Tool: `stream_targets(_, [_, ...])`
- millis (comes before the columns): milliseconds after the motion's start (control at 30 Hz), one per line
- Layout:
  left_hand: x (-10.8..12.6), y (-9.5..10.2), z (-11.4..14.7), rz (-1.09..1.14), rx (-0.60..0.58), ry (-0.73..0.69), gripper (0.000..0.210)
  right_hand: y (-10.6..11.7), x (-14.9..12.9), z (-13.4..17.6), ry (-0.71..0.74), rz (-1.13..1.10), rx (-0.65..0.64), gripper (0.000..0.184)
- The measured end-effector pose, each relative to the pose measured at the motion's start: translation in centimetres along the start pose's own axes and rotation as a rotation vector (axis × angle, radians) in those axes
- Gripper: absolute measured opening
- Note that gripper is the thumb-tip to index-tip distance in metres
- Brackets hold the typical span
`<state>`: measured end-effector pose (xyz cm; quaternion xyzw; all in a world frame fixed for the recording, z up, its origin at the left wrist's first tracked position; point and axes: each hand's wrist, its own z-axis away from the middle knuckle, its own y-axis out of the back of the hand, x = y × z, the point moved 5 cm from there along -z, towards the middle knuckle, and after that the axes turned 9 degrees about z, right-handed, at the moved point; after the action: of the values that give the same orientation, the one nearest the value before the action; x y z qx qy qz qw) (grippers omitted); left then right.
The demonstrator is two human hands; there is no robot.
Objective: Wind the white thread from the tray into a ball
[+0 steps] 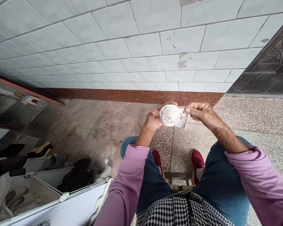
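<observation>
Head view: left hand (153,119) grasps white ball (169,115); right hand (202,115) pinches just beside it.

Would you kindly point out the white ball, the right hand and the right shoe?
White ball (169,115): head view, middle of its wound strands.
Right hand (203,115): head view, back of the hand.
Right shoe (197,160): head view, red upper.

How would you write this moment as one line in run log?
left hand: holds white wound ball | right hand: close beside it, fingertips pinched, any strand between unclear | ahead: tiled wall
</observation>
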<state>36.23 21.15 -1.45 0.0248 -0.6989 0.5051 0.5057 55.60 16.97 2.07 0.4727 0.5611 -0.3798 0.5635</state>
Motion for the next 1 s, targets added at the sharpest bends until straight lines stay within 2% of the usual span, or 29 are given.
stream_targets(133, [0.0,-0.5,0.0,0.04,-0.02,-0.035,0.09,0.5,-1.4,0.5,0.132,0.119,0.137,0.044])
stream_targets(300, [-0.2,-1.2,-0.1,0.083,-0.028,-0.058,0.086,0.0,-3.6,2.1,0.371,0.718,0.398,0.028])
stream_targets(367, [-0.3,-1.4,0.0,0.09,-0.066,-0.044,0.086,-0.5,-3.7,2.4,0.421,0.832,0.423,0.025])
stream_targets(433, [-0.2,-1.4,0.2,0.079,-0.112,-0.023,0.082,-0.7,-3.1,2.0,0.39,0.724,0.346,0.025])
stream_targets(533, [-0.1,-1.1,0.4,0.047,-0.13,0.024,0.077,-1.1,-1.4,0.9,0.191,0.28,0.08,0.032])
stream_targets(633, [-0.3,-0.9,0.4,0.006,-0.087,0.081,0.085,-1.7,-0.5,0.6,0.001,-0.079,-0.124,0.048])
stream_targets(767, [-1.1,-0.8,0.2,-0.038,-0.074,0.145,0.099,-1.8,-0.2,0.7,-0.071,-0.13,-0.202,0.057])
stream_targets(867, [-1.7,-0.7,0.3,-0.063,-0.091,0.188,0.099,-1.9,0.1,0.8,-0.084,-0.089,-0.249,0.059])
stream_targets(1000, [-1.8,-1.0,0.5,-0.063,-0.111,0.209,0.098,-1.7,0.2,0.9,-0.072,-0.096,-0.233,0.052])
